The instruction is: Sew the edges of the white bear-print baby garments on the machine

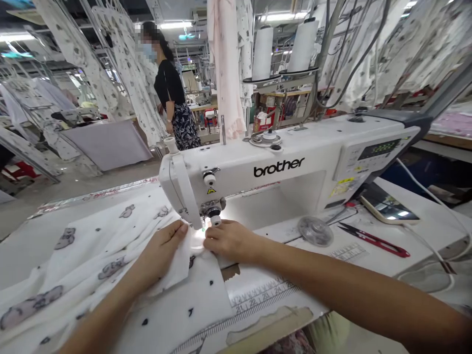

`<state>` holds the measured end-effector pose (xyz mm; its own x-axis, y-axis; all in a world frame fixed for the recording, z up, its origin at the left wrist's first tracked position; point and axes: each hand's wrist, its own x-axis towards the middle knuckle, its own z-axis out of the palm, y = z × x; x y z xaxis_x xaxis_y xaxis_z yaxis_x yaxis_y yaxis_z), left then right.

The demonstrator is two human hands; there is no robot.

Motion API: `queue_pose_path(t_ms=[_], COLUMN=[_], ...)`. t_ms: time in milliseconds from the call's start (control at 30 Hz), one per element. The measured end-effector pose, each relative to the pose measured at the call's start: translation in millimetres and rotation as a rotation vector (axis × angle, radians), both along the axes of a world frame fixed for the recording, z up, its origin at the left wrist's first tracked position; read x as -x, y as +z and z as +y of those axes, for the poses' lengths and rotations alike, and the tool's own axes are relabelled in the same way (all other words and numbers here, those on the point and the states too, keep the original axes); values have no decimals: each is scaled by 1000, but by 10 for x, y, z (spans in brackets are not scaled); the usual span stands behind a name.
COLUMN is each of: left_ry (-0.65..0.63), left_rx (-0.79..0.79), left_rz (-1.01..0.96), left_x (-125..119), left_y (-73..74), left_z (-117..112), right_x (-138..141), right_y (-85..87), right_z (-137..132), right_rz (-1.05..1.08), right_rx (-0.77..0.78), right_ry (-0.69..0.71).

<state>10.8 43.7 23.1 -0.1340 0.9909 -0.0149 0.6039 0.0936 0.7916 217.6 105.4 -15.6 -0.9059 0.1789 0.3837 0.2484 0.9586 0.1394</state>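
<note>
Fabric (pixel 110 255), white with small grey prints, lies on the table (pixel 424 216) and runs leftward from the sewing machine (pixel 280 172) needle. Both hands sit just in front of that needle: the left hand (pixel 162 250) presses flat on a folded edge, the right hand (pixel 228 241) curls its fingers (pixel 212 237), pinching the cloth nearest the needle.

The sewing machine (pixel 287 162) reads "brother" in black; the ruler strip (pixel 258 295) on the counter shows 21, 22, 24.
</note>
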Motion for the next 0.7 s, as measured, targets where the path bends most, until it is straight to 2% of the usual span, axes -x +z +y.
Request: queue_pose_path(t_ms=[133, 200, 300, 367, 433, 567, 700], left_ry=[-125, -153, -164, -189, -237, -321, -320], left_rx=[-24, -8, -43, -119, -174, -209, -215], left_rz=[271, 410, 528, 546, 543, 476, 405], left_x=[-153, -208, -226, -199, -163, -135, -156], left_y=[-32, -39, -63, -90, -112, -113, -93], left_z=[-95, -165, -243, -265, -267, -251, -252], right_x=[-82, -123, -189, -231, -263, -283, -277], right_y=[84, 120, 138, 144, 158, 209, 244], right_z=[-4, 4, 15, 11, 0, -32, -121], right_rz=[-65, -110, -113, -72, -42, -20, -95], right_rx=[-183, -213, -13, 159, 261, 294, 269], right_ry=[152, 211, 228, 216, 217, 317, 451])
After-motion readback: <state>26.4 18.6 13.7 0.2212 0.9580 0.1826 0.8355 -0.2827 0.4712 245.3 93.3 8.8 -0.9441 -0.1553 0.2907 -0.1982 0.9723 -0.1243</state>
